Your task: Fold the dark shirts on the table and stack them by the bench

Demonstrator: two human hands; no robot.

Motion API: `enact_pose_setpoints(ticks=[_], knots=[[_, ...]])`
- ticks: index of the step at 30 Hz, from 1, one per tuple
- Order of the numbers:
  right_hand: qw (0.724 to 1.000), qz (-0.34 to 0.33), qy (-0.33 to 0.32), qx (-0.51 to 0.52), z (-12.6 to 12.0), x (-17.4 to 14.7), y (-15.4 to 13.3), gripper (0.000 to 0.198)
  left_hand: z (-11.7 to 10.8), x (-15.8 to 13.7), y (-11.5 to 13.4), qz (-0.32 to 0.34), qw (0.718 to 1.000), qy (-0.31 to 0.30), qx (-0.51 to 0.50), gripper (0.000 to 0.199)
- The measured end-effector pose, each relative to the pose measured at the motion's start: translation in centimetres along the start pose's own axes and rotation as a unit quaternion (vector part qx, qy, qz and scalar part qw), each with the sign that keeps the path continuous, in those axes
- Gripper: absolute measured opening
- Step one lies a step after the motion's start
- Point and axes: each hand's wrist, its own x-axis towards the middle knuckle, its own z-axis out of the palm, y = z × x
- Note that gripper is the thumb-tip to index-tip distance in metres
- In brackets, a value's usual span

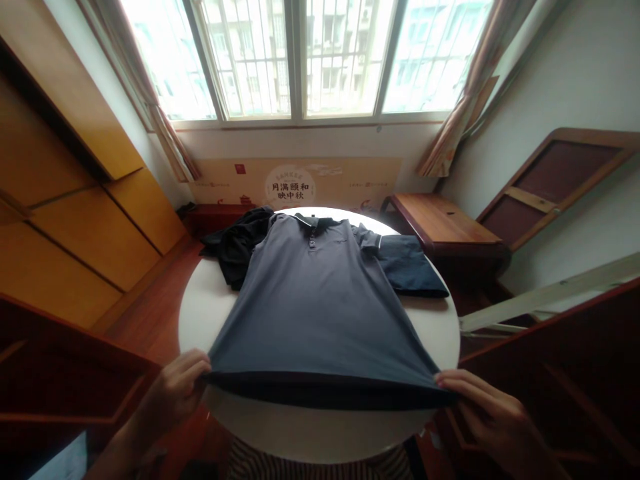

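Observation:
A dark grey polo shirt [315,307] lies front side up across a round white table [195,313], its collar toward the window. My left hand [183,380] pinches the left corner of the hem. The right corner is pinched by my right hand [487,403]. Between the two hands the hem is stretched wide, and the shirt's dark inside shows along the opening. Black crumpled clothing [235,243] sits beside the shirt's left shoulder. Under and beside the right sleeve is a folded navy garment [415,267].
A wooden side table [445,220] stands beyond the table at the right, near a leaning framed panel [555,180]. Yellow cabinets [75,227] line the left wall. A printed banner [345,180] runs below the window. Dark red wooden furniture flanks both near sides.

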Motion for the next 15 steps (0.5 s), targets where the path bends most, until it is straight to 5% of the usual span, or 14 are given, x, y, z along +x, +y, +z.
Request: enact_pose_setpoints(ticks=[4, 7, 11, 15], knots=[[0.994, 0.024, -0.105, 0.028, -1.2, -1.1, -0.1, 0.026, -1.6, -1.1, -0.5, 0.000, 0.996, -0.082, -0.027, 0.029], [0.989, 0.056, -0.127, 0.042, -1.9, 1.2, 1.1, 0.025, -2.3, 0.5, -1.1, 0.023, 0.994, -0.095, -0.054, 0.032], [0.986, 0.161, -0.025, 0.032, -1.2, 10.3, 5.5, 0.030, -0.3, 7.7, -1.8, 0.060, 0.995, -0.060, -0.060, 0.032], [0.961, 0.275, -0.026, 0.010, 2.1, 21.9, 10.3, 0.029, 6.4, 18.4, -1.7, 0.086, 0.989, -0.105, -0.064, 0.027]])
